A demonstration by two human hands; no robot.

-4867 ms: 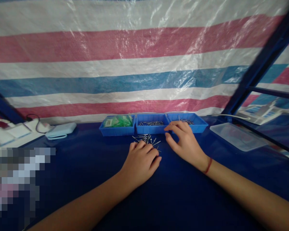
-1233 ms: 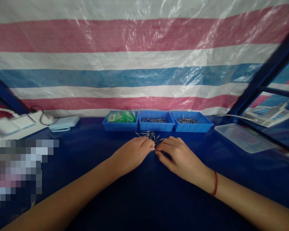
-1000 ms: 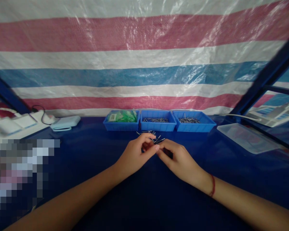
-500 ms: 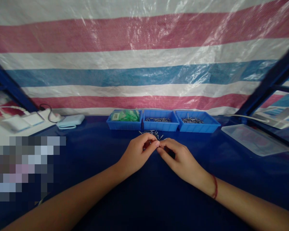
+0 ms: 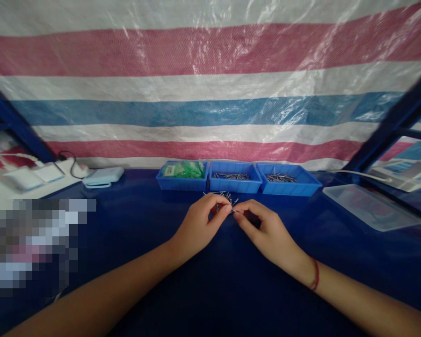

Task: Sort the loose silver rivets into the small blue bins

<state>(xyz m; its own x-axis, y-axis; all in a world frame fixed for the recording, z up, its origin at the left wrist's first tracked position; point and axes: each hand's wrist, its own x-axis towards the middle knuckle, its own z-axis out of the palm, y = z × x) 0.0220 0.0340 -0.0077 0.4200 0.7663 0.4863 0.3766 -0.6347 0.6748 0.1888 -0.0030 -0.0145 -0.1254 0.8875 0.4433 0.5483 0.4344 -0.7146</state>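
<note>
My left hand (image 5: pixel 204 216) is closed in a pinch, thumb against index finger. Close by, my right hand (image 5: pixel 266 229) also pinches, its fingertips just right of the left ones. Between the two sits a small shiny metal pin-like piece (image 5: pixel 233 210), mostly covered by the fingers; its exact kind is too small to tell. A loose pile of thin metal pins (image 5: pixel 228 195) lies on the blue table (image 5: pixel 210 285) just behind my fingertips, partly hidden by my left hand.
Behind the pile stand three blue bins: the left bin (image 5: pixel 182 185) holds green plastic packets, the middle bin (image 5: pixel 235 186) and right bin (image 5: pixel 291 188) hold metal pins. A clear plastic lid (image 5: pixel 368 206) lies right. A light-blue case (image 5: pixel 103 177) and a power strip (image 5: pixel 38 180) are left.
My right hand has shifted slightly right, so a small gap with a bit of metal shows between the fingertips. My left hand stays nearly in place.
</note>
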